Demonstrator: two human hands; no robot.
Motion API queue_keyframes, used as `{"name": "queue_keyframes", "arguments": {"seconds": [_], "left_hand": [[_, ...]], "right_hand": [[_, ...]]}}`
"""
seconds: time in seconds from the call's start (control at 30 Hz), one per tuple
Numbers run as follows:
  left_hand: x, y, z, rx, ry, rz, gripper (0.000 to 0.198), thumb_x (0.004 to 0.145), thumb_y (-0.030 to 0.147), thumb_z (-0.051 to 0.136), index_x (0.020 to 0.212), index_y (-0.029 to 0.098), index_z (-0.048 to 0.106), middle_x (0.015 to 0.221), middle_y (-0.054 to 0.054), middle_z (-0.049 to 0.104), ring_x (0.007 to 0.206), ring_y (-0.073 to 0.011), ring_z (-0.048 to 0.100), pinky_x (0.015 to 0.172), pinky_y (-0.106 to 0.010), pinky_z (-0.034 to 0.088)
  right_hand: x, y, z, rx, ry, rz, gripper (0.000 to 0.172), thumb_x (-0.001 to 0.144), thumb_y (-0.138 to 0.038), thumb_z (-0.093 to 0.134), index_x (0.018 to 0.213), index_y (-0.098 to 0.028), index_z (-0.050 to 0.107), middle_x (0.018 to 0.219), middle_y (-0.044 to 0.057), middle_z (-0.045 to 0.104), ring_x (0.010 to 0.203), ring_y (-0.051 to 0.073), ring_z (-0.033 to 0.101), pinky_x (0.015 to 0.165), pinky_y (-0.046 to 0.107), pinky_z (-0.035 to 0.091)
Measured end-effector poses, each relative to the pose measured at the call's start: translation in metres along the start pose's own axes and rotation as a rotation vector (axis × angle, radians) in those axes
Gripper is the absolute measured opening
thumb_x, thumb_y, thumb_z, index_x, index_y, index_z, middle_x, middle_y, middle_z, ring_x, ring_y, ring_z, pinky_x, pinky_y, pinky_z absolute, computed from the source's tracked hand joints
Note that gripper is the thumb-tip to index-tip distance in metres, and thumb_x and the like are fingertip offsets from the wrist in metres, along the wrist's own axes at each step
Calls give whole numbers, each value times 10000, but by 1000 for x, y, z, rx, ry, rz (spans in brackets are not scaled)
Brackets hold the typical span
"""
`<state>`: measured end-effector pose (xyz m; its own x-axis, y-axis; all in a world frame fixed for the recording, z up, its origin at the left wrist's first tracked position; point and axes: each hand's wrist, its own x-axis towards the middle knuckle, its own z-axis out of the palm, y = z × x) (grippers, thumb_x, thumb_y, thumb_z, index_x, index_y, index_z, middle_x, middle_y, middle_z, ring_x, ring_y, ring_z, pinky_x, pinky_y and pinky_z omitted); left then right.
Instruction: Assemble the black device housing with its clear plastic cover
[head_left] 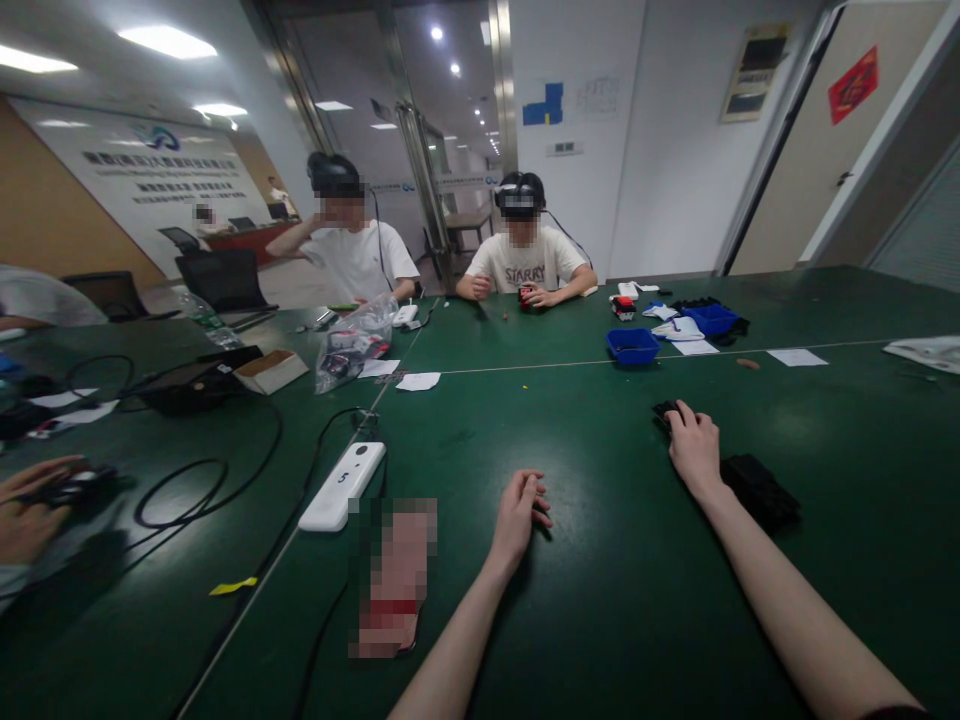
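The small black piece (663, 414) lies at two o'clock from the left hand (521, 515), within easy reach of the right arm, which is likely why that hand alone deals with it. A dark folded bundle (761, 490) sits at four o'clock from the right hand (694, 445), close against the wrist, perhaps set there to stay handy. The white block (343, 488) marked 5 is at nine o'clock from the left hand and a pixelated pinkish item (397, 580) at eight, both apparently parked aside so the table (600, 600) between the forearms stays workable. At eleven o'clock from the right hand, farther off, stands a blue tray (632, 346), seemingly kept there to hold loose bits.

The left hand is loose and half unfurled, fingers softly bent, holding nothing, low over the green surface. The right hand reaches out palm down, fingers arched over the near end of the black piece and touching it; the piece is so small and dark that I cannot tell whether they pinch it or merely rest there.
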<state>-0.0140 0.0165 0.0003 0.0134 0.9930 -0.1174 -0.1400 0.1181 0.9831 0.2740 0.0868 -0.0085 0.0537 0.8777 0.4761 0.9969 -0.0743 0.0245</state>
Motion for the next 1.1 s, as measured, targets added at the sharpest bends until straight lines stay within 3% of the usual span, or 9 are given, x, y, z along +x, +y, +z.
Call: {"name": "queue_keyframes", "arguments": {"seconds": [0.5,0.67,0.8,1.1], "left_hand": [[4,-7,-3,20,-37,-5,373,776,496,481,909,150,518,733,8,487,484,-62,513,409,-172,425],[3,-6,-2,27,-38,-12,366,780,490,478,907,149,518,725,10,494,470,-59,509,412,-174,426],[2,-4,-2,30,-38,-10,369,776,494,482,903,149,524,721,6,498,479,-63,513,410,-172,428],[1,0,-1,43,-20,2,363,766,479,493,900,144,539,739,-2,493,539,-82,523,422,-177,443]], "right_hand": [[-1,0,7,-40,-82,-22,447,697,-49,443,1129,-109,536,1332,200,414,1073,346,440,844,478,378],[-2,-2,4,-63,-138,-24,394,770,-70,392,1119,-78,576,1348,211,398,1112,339,439,894,464,356],[-4,-5,3,-46,-105,-10,382,796,-94,389,1119,-104,593,1358,189,390,1184,337,387,926,467,335],[-18,-5,-29,-20,-46,-2,428,823,-224,414,1223,-84,472,1324,235,405,1223,358,354,933,488,342]]}}
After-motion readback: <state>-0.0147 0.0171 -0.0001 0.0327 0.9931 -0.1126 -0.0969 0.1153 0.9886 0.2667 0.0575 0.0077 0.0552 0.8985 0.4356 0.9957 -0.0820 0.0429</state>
